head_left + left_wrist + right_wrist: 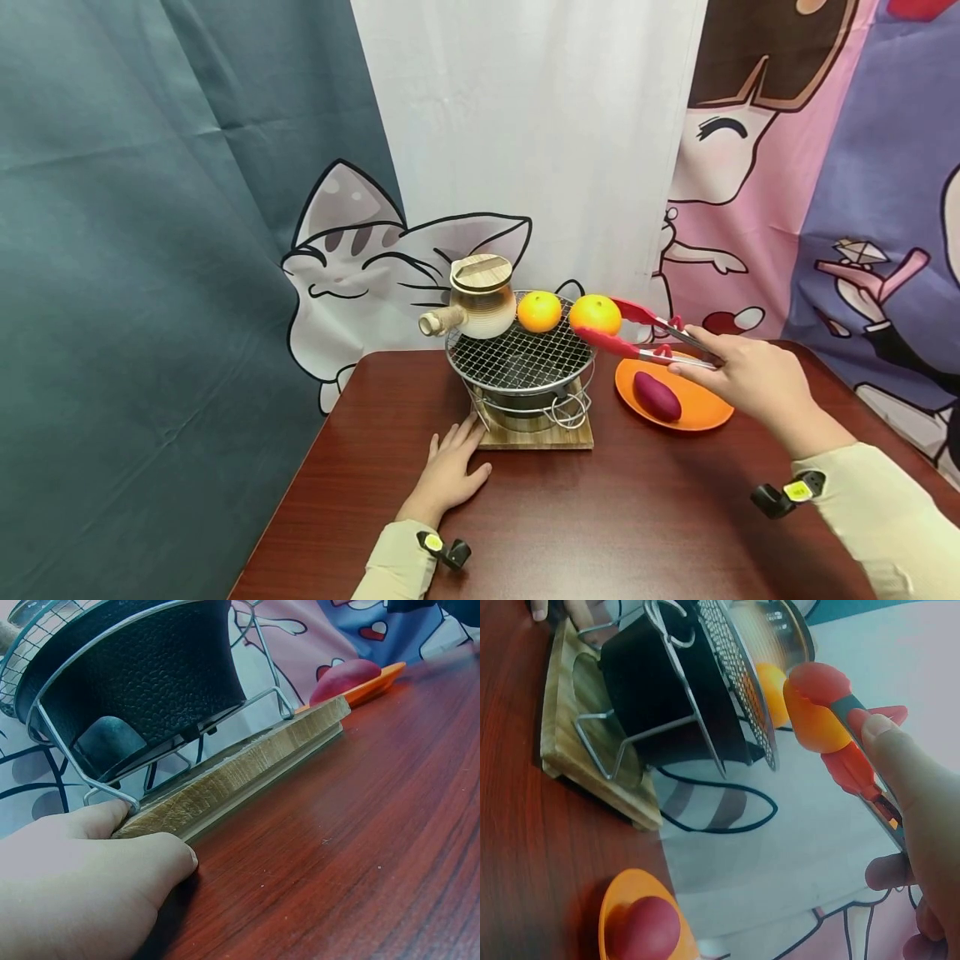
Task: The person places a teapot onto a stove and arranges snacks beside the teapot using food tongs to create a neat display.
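My right hand (750,375) grips metal tongs (678,335) with red tips, seen in the head view at the right. Between the tips sits an orange mandarin (596,315), at the right side of the round wire grill (517,358). Another mandarin (539,312) rests on the mesh to its left. A small clay teapot (483,310) with a wooden lid stands at the grill's left. My left hand (448,475) lies with fingers spread on the table, fingertips at the wooden base (536,439); the left wrist view shows them by its corner.
An orange plate (708,410) with a purple sweet potato (657,397) on it lies right of the stove. The black stove bowl (172,675) sits in a wire frame on the wooden base. Printed curtains hang behind the brown table (570,525).
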Tool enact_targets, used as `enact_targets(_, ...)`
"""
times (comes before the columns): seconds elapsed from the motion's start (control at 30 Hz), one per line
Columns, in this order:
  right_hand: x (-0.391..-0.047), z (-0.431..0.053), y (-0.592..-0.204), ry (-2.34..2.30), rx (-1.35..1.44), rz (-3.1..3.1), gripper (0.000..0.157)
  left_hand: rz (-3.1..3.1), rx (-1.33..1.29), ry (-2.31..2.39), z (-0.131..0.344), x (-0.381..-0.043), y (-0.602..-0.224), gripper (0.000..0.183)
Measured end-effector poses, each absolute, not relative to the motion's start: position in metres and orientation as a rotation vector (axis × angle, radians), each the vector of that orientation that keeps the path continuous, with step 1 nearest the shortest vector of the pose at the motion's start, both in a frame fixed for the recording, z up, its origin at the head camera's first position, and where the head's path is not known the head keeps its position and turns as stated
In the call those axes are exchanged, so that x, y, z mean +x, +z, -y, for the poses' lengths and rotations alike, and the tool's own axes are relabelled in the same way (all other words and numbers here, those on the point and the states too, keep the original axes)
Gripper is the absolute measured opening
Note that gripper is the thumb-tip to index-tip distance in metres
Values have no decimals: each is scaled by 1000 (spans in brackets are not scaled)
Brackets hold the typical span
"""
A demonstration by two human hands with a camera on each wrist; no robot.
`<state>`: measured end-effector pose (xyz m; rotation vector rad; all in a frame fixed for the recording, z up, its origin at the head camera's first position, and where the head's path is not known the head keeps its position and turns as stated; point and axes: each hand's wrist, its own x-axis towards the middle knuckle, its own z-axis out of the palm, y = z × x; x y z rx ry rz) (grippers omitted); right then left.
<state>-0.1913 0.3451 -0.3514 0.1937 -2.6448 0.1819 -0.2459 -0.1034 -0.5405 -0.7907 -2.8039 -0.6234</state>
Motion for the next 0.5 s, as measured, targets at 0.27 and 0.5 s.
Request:
enact_targets(0.27,-188,-333,-348,165,228,2637,79,2816,-783,-622,104,-246,-540,67)
enact_targets(0.5,-187,-326,-346,165,254,2667,80,2809,-783,-619,103,-246,-540,67)
